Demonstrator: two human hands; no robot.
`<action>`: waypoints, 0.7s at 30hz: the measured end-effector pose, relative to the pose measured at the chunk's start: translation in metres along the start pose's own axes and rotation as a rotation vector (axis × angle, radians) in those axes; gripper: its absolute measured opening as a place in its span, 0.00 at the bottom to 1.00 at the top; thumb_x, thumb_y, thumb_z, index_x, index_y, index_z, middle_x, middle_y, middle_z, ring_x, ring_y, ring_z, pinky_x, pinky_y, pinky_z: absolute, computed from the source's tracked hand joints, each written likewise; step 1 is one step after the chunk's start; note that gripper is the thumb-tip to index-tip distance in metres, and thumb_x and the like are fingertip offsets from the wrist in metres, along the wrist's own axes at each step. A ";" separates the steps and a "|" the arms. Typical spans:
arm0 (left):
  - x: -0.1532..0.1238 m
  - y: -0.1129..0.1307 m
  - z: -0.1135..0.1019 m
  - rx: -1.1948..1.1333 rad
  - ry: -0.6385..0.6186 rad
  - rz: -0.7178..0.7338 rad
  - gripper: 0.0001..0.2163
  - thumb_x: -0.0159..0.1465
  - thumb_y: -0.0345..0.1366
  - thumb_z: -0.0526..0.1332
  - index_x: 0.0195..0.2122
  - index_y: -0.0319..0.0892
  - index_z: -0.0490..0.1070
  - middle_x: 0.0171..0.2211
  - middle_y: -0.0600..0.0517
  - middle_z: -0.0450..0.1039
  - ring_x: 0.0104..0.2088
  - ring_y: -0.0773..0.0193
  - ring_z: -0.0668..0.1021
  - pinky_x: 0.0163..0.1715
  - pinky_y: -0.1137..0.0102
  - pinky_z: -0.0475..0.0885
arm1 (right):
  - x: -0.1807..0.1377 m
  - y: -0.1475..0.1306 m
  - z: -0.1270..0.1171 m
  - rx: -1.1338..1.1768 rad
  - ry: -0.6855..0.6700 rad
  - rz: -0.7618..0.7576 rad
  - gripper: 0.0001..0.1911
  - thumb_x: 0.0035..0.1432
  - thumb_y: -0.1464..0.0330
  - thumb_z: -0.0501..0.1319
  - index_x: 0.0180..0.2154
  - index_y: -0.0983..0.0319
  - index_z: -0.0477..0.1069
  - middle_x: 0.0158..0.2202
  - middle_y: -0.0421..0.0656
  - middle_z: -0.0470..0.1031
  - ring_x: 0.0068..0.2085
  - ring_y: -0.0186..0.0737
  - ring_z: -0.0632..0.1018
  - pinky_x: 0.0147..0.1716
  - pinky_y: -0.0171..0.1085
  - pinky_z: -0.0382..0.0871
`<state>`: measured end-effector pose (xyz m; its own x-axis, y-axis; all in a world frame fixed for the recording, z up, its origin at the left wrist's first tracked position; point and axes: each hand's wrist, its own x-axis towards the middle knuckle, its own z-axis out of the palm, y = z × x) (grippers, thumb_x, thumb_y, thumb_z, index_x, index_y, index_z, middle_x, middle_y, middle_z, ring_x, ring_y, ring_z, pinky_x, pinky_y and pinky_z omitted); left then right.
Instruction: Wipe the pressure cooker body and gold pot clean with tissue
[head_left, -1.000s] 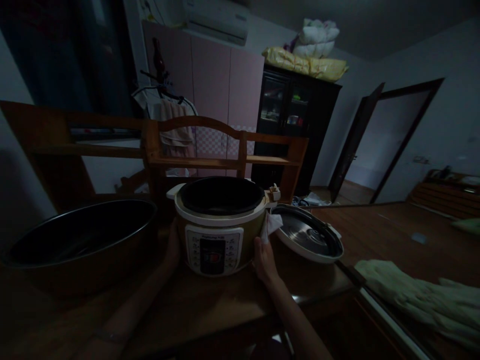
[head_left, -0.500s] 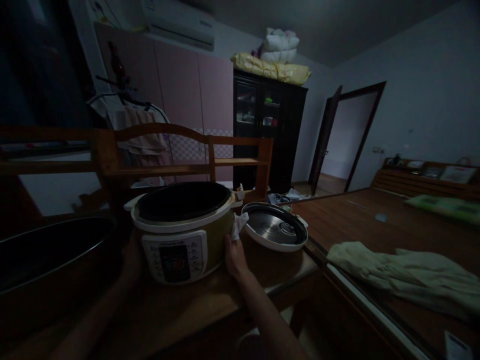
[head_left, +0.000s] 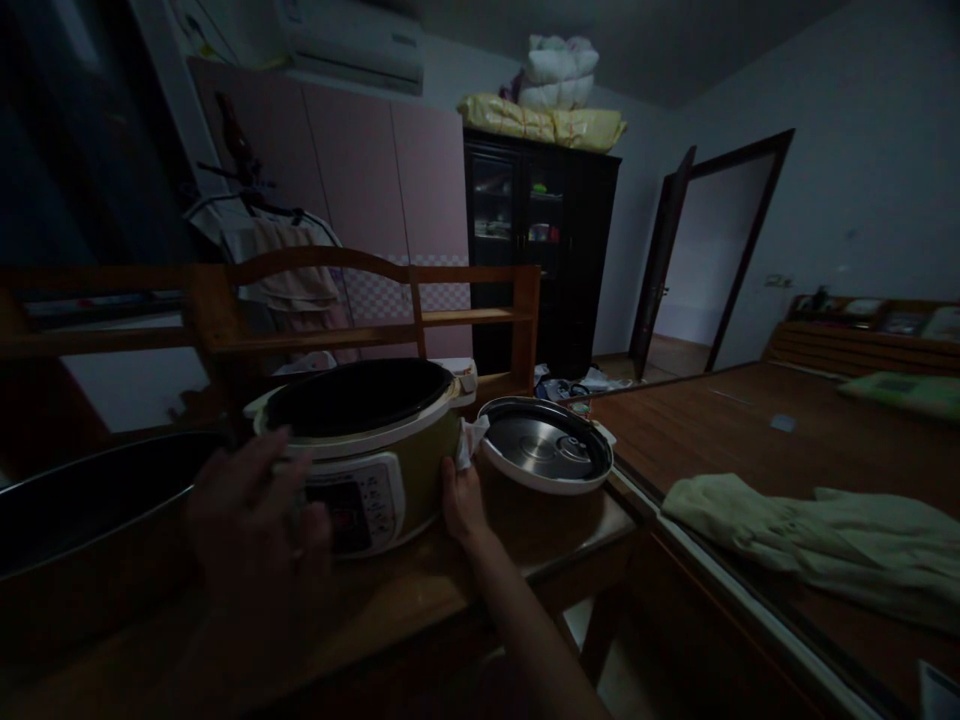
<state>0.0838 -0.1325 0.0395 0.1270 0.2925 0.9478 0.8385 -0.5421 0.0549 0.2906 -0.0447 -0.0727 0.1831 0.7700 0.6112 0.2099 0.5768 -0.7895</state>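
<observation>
A green and white electric cooker (head_left: 420, 460) stands on the wooden desk, its dark round inside facing up and its front panel partly covered. My right hand (head_left: 463, 500) is at the cooker's right side, with a crumpled white tissue (head_left: 472, 438) sticking out above its fingers. Smeared by motion, my left hand (head_left: 259, 510) is raised in front of the cooker's left front. Its fingers and thumb look apart, and nothing shows in them. Right of the cooker, a round lid (head_left: 547, 447) lies with its metal underside up.
A large dark pot (head_left: 97, 510) sits at the left of the desk (head_left: 420, 600). Behind runs a wooden shelf (head_left: 480, 315). To the right, a wooden bed board (head_left: 675, 410) carries a pale green garment (head_left: 795, 530).
My left hand has come away from the cooker's left side and up in front of it. My right hand stays at the right side with the tissue. The view has shifted slightly.
</observation>
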 end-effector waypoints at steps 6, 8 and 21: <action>0.054 0.061 0.031 0.199 -0.012 0.068 0.17 0.64 0.37 0.57 0.54 0.43 0.71 0.55 0.46 0.74 0.63 0.49 0.67 0.68 0.48 0.54 | -0.001 -0.006 -0.006 -0.053 -0.011 -0.040 0.34 0.72 0.53 0.46 0.72 0.58 0.40 0.73 0.41 0.48 0.73 0.39 0.45 0.71 0.46 0.44; 0.063 0.062 0.044 0.270 -0.093 0.009 0.13 0.67 0.40 0.54 0.46 0.41 0.74 0.46 0.44 0.77 0.54 0.50 0.75 0.62 0.51 0.59 | -0.001 -0.007 -0.007 -0.065 -0.006 -0.054 0.33 0.72 0.54 0.46 0.72 0.58 0.42 0.73 0.40 0.48 0.73 0.39 0.45 0.71 0.46 0.44; 0.065 0.071 0.086 0.391 -0.207 -0.125 0.19 0.71 0.46 0.45 0.35 0.41 0.71 0.33 0.45 0.73 0.38 0.53 0.73 0.40 0.59 0.58 | 0.000 -0.003 -0.005 -0.089 -0.011 -0.050 0.35 0.72 0.53 0.44 0.72 0.58 0.37 0.74 0.43 0.45 0.73 0.39 0.47 0.71 0.47 0.44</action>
<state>0.1976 -0.0841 0.0780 0.0825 0.5095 0.8565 0.9860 -0.1669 0.0043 0.2944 -0.0476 -0.0702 0.1598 0.7439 0.6489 0.3033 0.5886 -0.7494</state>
